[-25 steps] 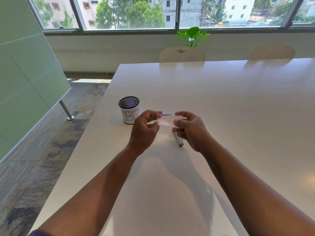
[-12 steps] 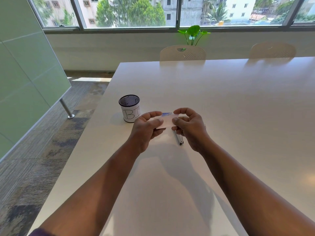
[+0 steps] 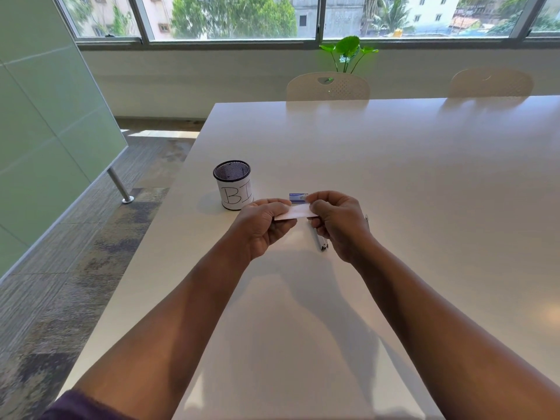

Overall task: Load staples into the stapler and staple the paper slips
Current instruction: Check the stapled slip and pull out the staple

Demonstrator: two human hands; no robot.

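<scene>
A white paper slip point(image 3: 295, 212) is held just above the white table point(image 3: 394, 165), pinched at both ends. My left hand point(image 3: 262, 227) pinches its left end and my right hand point(image 3: 339, 224) its right end, thumbs on top. Behind the slip a small blue staple box point(image 3: 298, 197) lies on the table. The stapler point(image 3: 320, 241) lies under my right hand; only its near metal end shows. How many slips are stacked I cannot tell.
A black mesh cup point(image 3: 233, 184) with a white label marked "BI" stands left of my hands, near the table's left edge. Two pale chairs point(image 3: 328, 86) stand at the far side, with a green plant point(image 3: 347, 53) behind them. A green glass partition point(image 3: 45, 116) is on the left.
Both hands drew a little closer together along the slip and lifted slightly. My right fingers now cover more of its right end. The stapler and box stayed put.
</scene>
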